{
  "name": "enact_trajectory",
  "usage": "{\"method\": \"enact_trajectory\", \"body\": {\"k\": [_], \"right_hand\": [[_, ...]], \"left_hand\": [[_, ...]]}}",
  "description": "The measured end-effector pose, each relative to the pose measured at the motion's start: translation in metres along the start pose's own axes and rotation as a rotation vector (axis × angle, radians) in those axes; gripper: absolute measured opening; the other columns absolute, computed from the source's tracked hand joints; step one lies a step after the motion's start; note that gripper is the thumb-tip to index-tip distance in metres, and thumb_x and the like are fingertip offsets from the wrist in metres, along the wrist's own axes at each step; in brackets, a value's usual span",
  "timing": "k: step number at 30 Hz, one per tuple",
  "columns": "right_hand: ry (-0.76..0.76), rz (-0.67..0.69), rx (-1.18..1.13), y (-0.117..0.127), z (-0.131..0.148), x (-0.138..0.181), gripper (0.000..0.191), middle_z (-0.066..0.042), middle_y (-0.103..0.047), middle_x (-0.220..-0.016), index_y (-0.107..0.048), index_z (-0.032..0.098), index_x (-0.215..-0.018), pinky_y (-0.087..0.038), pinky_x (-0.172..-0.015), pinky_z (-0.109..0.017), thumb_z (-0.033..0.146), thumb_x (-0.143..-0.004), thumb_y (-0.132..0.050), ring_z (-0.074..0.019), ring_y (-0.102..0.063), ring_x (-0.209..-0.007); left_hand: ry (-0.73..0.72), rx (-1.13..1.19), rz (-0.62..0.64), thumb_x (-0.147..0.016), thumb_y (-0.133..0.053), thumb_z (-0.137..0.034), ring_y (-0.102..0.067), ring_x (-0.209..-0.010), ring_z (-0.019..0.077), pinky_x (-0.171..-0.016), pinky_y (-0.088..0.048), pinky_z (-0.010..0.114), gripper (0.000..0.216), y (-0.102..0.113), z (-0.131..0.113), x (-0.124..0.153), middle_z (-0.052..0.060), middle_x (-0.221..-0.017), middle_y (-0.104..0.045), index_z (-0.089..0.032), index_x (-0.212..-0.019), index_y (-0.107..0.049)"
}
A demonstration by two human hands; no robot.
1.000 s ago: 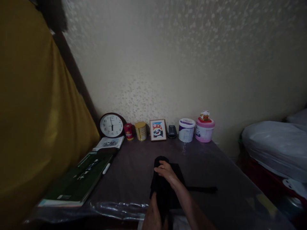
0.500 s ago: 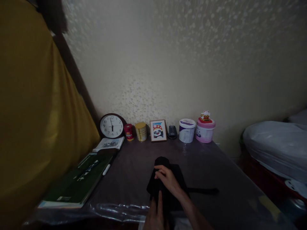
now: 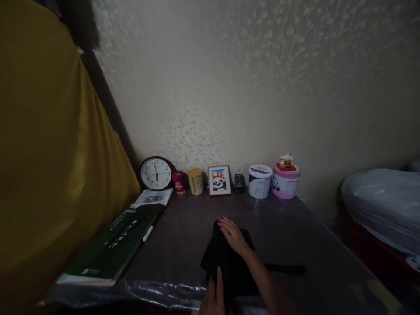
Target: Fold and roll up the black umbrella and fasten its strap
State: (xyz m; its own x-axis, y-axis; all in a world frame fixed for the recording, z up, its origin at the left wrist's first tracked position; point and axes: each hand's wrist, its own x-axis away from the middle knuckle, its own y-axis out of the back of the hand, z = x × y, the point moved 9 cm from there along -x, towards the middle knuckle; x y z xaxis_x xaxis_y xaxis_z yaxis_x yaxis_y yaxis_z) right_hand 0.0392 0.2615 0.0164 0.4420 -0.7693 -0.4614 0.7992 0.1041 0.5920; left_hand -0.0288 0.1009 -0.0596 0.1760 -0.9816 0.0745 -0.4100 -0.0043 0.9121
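Observation:
A black cloth (image 3: 226, 260) lies folded near the front edge of the dark table (image 3: 183, 236). My right hand (image 3: 233, 234) rests flat on the cloth's far end, fingers stretched out and pointing toward the wall. My left hand (image 3: 215, 295) lies at the cloth's near edge at the bottom of the view, fingers extended and pressed on the fabric. A thin black strap (image 3: 285, 268) runs from the cloth to the right.
Along the wall stand a round clock (image 3: 156, 173), a red tin (image 3: 179, 182), a gold tin (image 3: 196, 181), a framed panda picture (image 3: 219, 180), a white tub (image 3: 259, 180) and a pink tub (image 3: 285, 180). Green books (image 3: 113, 246) lie left. A yellow curtain (image 3: 49, 175) hangs left.
My right hand slid forward along the cloth toward the wall and flattened out. The rolled far end of the cloth looks pressed flatter. The view shifted slightly.

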Motion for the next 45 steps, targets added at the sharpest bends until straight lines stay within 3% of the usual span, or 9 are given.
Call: {"method": "enact_trajectory", "body": {"k": [6, 13, 19, 23, 27, 34, 38, 41, 45], "right_hand": [[-0.127, -0.075, 0.203, 0.011, -0.006, -0.014, 0.035, -0.009, -0.048, -0.132, -0.053, 0.020, -0.120, -0.018, -0.107, -0.045, 0.028, -0.088, -0.040, -0.0198, -0.037, -0.126], [0.036, 0.134, 0.128, -0.010, 0.060, 0.027, 0.032, -0.004, -0.062, -0.117, -0.063, 0.024, -0.105, -0.022, -0.106, -0.044, 0.031, -0.091, -0.036, -0.0179, -0.042, -0.123], [0.107, 0.280, -0.035, -0.021, 0.108, 0.071, 0.032, 0.000, -0.070, -0.094, -0.067, 0.028, -0.094, -0.024, -0.106, -0.040, 0.028, -0.091, -0.035, -0.0159, -0.056, -0.106], [-0.071, 0.235, -0.300, -0.013, 0.101, 0.080, 0.044, -0.001, -0.070, -0.092, -0.067, 0.028, -0.095, -0.037, -0.097, -0.035, 0.033, -0.093, -0.024, -0.0148, -0.062, -0.092], [-0.137, 0.002, -0.198, 0.010, 0.081, 0.078, 0.033, -0.003, -0.063, -0.113, -0.064, 0.026, -0.105, -0.036, -0.100, -0.039, 0.036, -0.090, -0.036, -0.0195, -0.051, -0.113], [0.039, 0.179, 0.010, -0.015, 0.110, 0.102, 0.032, -0.002, -0.065, -0.108, -0.060, 0.028, -0.111, -0.025, -0.107, -0.042, 0.022, -0.089, -0.038, -0.0175, -0.047, -0.116], [0.078, 0.184, 0.052, -0.019, 0.116, 0.104, 0.035, -0.003, -0.065, -0.108, -0.060, 0.027, -0.110, -0.025, -0.108, -0.040, 0.014, -0.085, -0.039, -0.0167, -0.049, -0.113], [0.108, 0.225, 0.042, -0.022, 0.120, 0.104, 0.039, -0.002, -0.064, -0.111, -0.061, 0.029, -0.109, -0.026, -0.107, -0.039, 0.010, -0.081, -0.043, -0.0172, -0.051, -0.110], [0.113, 0.258, -0.043, -0.014, 0.128, 0.109, 0.036, -0.001, -0.068, -0.101, -0.066, 0.029, -0.098, -0.030, -0.103, -0.037, 0.008, -0.076, -0.047, -0.0180, -0.056, -0.103]], "left_hand": [[0.023, 0.038, 0.026, -0.063, -0.042, -0.006, -0.051, -0.115, 0.0241, -0.091, -0.042, 0.030, 0.078, 0.003, 0.001, 0.003, 0.015, -0.138, -0.038, -0.007, -0.137, -0.019], [-0.044, -0.010, -0.049, -0.063, -0.043, -0.009, -0.044, -0.121, 0.0229, -0.098, -0.035, 0.029, 0.074, 0.003, 0.000, 0.005, 0.016, -0.136, -0.041, -0.001, -0.135, -0.025], [-0.063, -0.076, -0.136, -0.066, -0.043, -0.015, -0.043, -0.121, 0.0251, -0.099, -0.035, 0.034, 0.066, -0.002, 0.005, 0.008, 0.015, -0.133, -0.046, -0.006, -0.131, -0.037], [-0.066, -0.062, -0.167, -0.066, -0.044, -0.016, -0.046, -0.118, 0.0254, -0.097, -0.036, 0.035, 0.064, 0.001, 0.003, 0.010, 0.015, -0.130, -0.048, -0.006, -0.129, -0.039], [-0.036, -0.045, -0.212, -0.069, -0.041, -0.014, -0.045, -0.118, 0.0246, -0.096, -0.036, 0.035, 0.062, 0.008, 0.004, 0.014, 0.016, -0.131, -0.047, -0.005, -0.130, -0.035], [-0.109, 0.211, -0.303, -0.072, -0.045, -0.030, -0.055, -0.098, 0.0215, -0.085, -0.043, 0.032, 0.044, 0.028, 0.002, 0.017, 0.014, -0.105, -0.055, -0.010, -0.111, -0.044], [-0.138, 0.168, -0.421, -0.067, -0.052, -0.032, -0.040, -0.121, 0.0283, -0.098, -0.034, 0.041, 0.068, 0.052, 0.000, 0.020, 0.023, -0.130, -0.039, -0.004, -0.126, -0.033], [-0.240, 0.064, -0.356, -0.070, -0.047, -0.026, -0.022, -0.133, 0.0267, -0.104, -0.025, 0.044, 0.072, 0.048, -0.006, 0.015, 0.014, -0.144, -0.027, -0.012, -0.136, -0.024], [-0.363, 0.071, -0.223, -0.078, -0.038, -0.022, -0.033, -0.129, 0.0197, -0.103, -0.032, 0.038, 0.063, 0.026, -0.001, 0.002, 0.010, -0.142, -0.033, -0.014, -0.138, -0.023]]}}
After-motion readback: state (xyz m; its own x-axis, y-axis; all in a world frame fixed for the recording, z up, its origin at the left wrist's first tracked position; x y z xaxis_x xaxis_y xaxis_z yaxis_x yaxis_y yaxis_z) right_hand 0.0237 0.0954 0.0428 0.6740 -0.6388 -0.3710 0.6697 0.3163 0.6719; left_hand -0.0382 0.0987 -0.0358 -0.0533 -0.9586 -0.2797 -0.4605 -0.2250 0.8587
